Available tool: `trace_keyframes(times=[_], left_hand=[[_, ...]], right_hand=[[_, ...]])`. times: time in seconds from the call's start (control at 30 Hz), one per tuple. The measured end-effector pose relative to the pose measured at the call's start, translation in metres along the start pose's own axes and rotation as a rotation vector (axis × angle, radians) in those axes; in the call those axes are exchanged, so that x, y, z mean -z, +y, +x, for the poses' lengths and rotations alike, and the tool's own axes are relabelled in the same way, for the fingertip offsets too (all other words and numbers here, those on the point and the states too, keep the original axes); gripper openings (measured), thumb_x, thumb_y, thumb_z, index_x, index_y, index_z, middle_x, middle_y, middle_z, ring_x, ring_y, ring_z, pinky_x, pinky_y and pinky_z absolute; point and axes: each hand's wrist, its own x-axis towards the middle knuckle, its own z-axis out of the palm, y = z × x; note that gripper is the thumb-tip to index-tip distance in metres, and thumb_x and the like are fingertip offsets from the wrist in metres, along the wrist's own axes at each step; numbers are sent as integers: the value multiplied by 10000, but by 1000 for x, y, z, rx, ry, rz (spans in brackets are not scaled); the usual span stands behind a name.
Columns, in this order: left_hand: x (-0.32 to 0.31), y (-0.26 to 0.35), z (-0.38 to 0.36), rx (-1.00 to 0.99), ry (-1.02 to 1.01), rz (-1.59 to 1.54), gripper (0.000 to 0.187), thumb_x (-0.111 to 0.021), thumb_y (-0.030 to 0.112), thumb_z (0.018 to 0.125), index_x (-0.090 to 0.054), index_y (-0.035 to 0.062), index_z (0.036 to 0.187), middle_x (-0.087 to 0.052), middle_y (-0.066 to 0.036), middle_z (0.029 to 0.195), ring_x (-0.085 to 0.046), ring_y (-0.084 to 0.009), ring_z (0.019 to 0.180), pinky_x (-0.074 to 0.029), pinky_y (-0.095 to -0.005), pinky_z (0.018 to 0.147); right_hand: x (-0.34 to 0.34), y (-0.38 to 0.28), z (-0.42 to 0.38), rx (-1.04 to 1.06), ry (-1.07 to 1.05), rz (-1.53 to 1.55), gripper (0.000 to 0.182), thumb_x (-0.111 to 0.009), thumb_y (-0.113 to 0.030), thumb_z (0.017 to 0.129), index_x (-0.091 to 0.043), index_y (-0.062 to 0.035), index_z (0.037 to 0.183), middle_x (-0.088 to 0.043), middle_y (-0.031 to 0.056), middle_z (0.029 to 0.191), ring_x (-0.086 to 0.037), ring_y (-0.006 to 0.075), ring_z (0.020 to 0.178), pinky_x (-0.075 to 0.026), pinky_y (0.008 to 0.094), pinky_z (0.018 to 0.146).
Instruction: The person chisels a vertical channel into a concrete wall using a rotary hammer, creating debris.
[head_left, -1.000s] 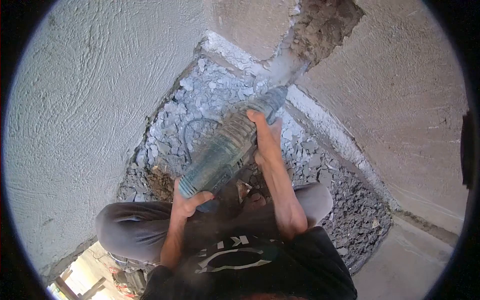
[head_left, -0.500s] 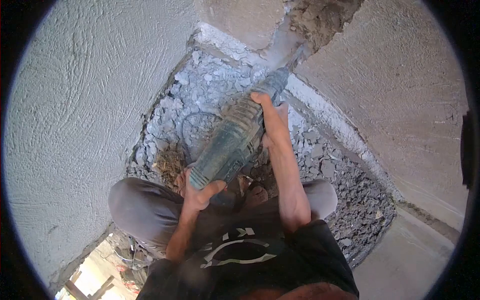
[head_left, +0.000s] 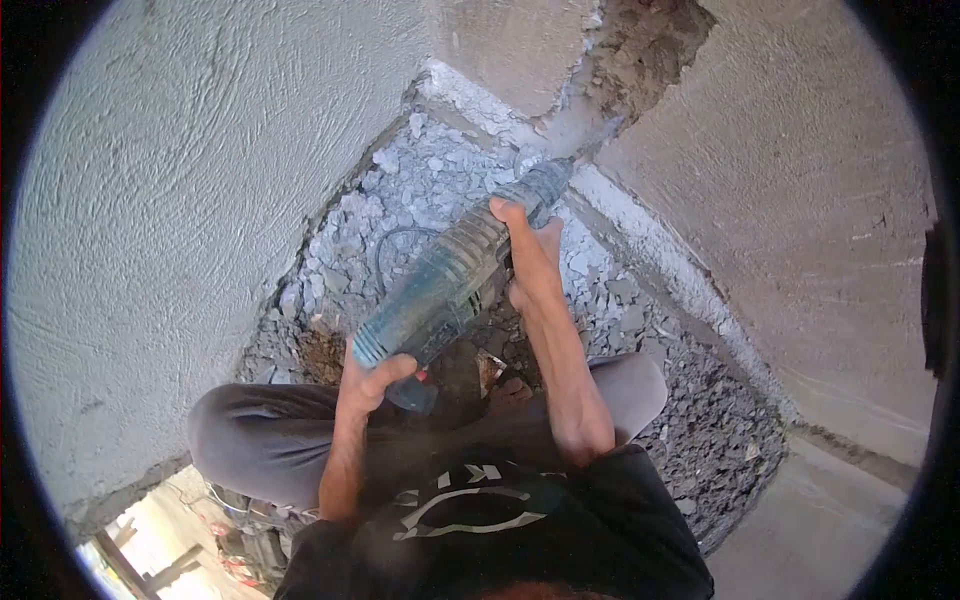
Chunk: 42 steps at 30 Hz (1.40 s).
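Observation:
A dusty green demolition hammer (head_left: 430,285) lies diagonally across the middle of the head view, its bit pointing up and right. My left hand (head_left: 372,380) is closed around its rear handle, thumb over the back end of the housing. Toward the front, my right hand (head_left: 525,235) grips the tool behind its nose, with the thumb on top and the other fingers largely hidden underneath. The bit's tip meets the broken cavity (head_left: 640,70) at the wall's corner, where pale dust blurs it. A dark cable (head_left: 385,245) loops beside the tool.
Broken rubble (head_left: 345,225) covers the floor between the rough grey wall (head_left: 200,220) on the left and the brownish wall (head_left: 790,200) on the right. A whitish ledge (head_left: 650,225) runs along the right wall's base. My bent knees (head_left: 235,435) flank the tool.
The tool's rear end has swung left and its body lies flatter, both hands moving with it. The bit stays at the cavity. The camera view has shifted slightly.

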Motion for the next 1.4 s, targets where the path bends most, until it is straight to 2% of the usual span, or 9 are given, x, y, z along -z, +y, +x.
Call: trace_keyframes(times=[0.23, 0.47, 0.57, 0.83, 0.9, 0.97, 1.13, 1.2, 1.4], left_hand=[[-1, 0, 21, 137, -11, 31, 558, -711, 142, 721, -617, -68, 1230, -701, -98, 925, -635, -160, 694, -515, -306, 620], [-27, -24, 37, 92, -16, 114, 384, -717, 91, 773, -643, -75, 1111, -689, -76, 845, -618, -131, 691, -502, -296, 649], [-33, -11, 24, 147, -103, 125, 371, -726, 94, 765, -647, -68, 1089, -692, -79, 846, -622, -136, 686, -504, -295, 655], [-4, -11, -4, 146, -51, 45, 487, -696, 63, 716, -612, -71, 1177, -699, -109, 863, -651, -175, 676, -526, -308, 646], [0, -3, -15, 192, -34, -25, 523, -678, 43, 701, -600, -71, 1206, -700, -119, 877, -656, -187, 677, -531, -312, 646], [8, 0, -21, 277, -35, 96, 770, -701, 254, 698, -510, -57, 1375, -672, -164, 1194, -687, -226, 878, -545, -354, 798], [8, -7, -30, 247, -25, 106, 813, -693, 288, 674, -500, -60, 1383, -673, -181, 1192, -696, -237, 873, -558, -357, 768], [6, -14, -30, 239, 10, 3, 686, -673, 132, 614, -570, -57, 1266, -651, -137, 1132, -644, -234, 964, -508, -364, 868], [27, -48, -41, 282, -76, 141, 847, -713, 263, 561, -504, -10, 1335, -491, -118, 1320, -459, -260, 1264, -360, -408, 1078]], right_hand=[[11, 5, 36, -20, 91, -85, 1084, -846, -337, 670, -164, 108, 1386, -435, 266, 1250, -503, 334, 1146, -460, 514, 934], [22, -17, 62, -18, -134, 39, 1017, -835, -299, 682, -206, 109, 1370, -442, 272, 1262, -525, 333, 1138, -524, 491, 872], [43, 17, 69, -22, -136, 40, 981, -826, -281, 696, -218, 99, 1366, -447, 257, 1250, -524, 329, 1137, -532, 481, 866], [20, 23, 19, -12, -20, -36, 1011, -823, -309, 706, -183, 72, 1390, -439, 232, 1264, -492, 308, 1158, -507, 470, 899], [17, 30, 13, -123, -9, -29, 996, -827, -287, 716, -179, 67, 1385, -440, 228, 1259, -499, 303, 1145, -502, 461, 901], [13, 36, 8, -93, -18, 6, 980, -828, -278, 718, -188, 65, 1377, -442, 226, 1255, -504, 298, 1139, -505, 458, 894], [13, 41, -2, -76, 10, 27, 940, -831, -258, 718, -213, 59, 1352, -453, 218, 1244, -515, 284, 1122, -510, 455, 882], [15, 41, -2, -94, 15, -9, 941, -830, -279, 712, -218, 57, 1342, -452, 216, 1245, -519, 281, 1117, -514, 458, 880], [26, 38, -5, -123, 56, -143, 928, -823, -331, 709, -242, 58, 1319, -482, 207, 1219, -527, 285, 1107, -503, 445, 878]])
